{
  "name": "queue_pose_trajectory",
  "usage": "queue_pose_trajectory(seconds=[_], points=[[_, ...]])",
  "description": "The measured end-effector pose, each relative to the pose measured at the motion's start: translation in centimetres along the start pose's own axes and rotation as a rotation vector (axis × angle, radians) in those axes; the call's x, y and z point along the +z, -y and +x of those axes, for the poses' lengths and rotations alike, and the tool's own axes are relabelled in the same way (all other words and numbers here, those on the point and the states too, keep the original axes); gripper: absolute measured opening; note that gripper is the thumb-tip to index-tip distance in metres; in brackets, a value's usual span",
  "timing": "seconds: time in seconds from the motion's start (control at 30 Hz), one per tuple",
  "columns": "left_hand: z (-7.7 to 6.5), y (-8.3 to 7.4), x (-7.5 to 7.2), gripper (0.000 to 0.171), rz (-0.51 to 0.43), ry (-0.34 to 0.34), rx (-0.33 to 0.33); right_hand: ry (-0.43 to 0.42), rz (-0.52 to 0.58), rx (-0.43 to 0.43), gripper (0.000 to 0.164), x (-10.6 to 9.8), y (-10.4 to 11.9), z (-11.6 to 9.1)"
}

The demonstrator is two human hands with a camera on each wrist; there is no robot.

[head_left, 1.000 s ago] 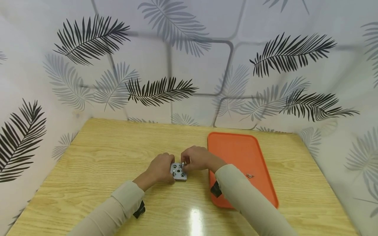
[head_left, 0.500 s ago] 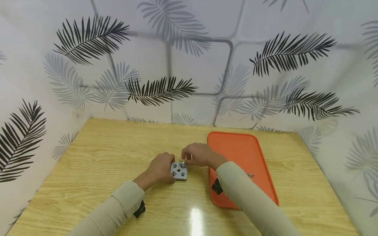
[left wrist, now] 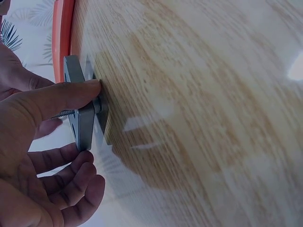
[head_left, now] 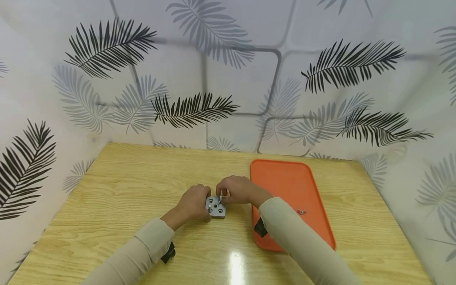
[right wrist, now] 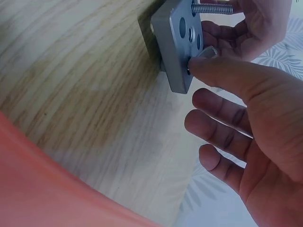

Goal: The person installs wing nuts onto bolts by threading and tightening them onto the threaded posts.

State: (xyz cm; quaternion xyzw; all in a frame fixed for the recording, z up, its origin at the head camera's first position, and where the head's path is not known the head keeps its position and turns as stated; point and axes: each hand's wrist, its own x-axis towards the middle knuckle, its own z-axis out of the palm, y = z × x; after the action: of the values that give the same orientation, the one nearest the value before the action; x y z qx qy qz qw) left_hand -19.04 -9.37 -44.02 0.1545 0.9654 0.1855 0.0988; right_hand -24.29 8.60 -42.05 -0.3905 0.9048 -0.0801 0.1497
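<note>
A small square metal plate (head_left: 218,214) with several holes is held at its left edge by my left hand (head_left: 194,202), thumb at the near side and fingers at the far side. One threaded bolt (right wrist: 213,8) stands up from the plate near the left hand. At the plate's far right corner, my right hand (head_left: 239,189) pinches a wing nut (right wrist: 208,52) on a second bolt between thumb and index finger. The thumb covers much of that nut in the right wrist view, and the other right fingers are loosely bent beside the plate.
An orange tray (head_left: 281,174) lies on the wooden table (head_left: 149,170) to the right, partly under the right forearm. Small metal wing-nut-like hardware (head_left: 301,212) rests in it. A patterned wall (head_left: 228,79) rises behind the table.
Half a second ago the right fingers were lifted and loosened, showing the wing nut at the corner; now they are back down pinching it. The left hand and plate stay put.
</note>
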Motion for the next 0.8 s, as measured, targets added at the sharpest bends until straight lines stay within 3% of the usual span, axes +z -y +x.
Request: queue_pose_trajectory(seconds=[0.07, 0.27, 0.5, 0.8], points=[[0.0, 0.0, 0.0, 0.049, 0.005, -0.002, -0.001, -0.006, -0.008, 0.012, 0.007, 0.2, 0.0, 0.1], [0.0, -0.1, 0.0, 0.050, 0.008, 0.004, -0.004, 0.000, -0.014, 0.057, 0.015, 0.2, 0.1, -0.1], [0.0, -0.1, 0.0, 0.050, 0.012, 0.002, -0.014, -0.074, 0.185, -0.001, 0.014, -0.7, -0.8, -0.7], [0.0, -0.2, 0.0, 0.050, 0.006, 0.018, -0.020, -0.007, 0.059, 0.028, 0.018, 0.1, -0.6, -0.3]])
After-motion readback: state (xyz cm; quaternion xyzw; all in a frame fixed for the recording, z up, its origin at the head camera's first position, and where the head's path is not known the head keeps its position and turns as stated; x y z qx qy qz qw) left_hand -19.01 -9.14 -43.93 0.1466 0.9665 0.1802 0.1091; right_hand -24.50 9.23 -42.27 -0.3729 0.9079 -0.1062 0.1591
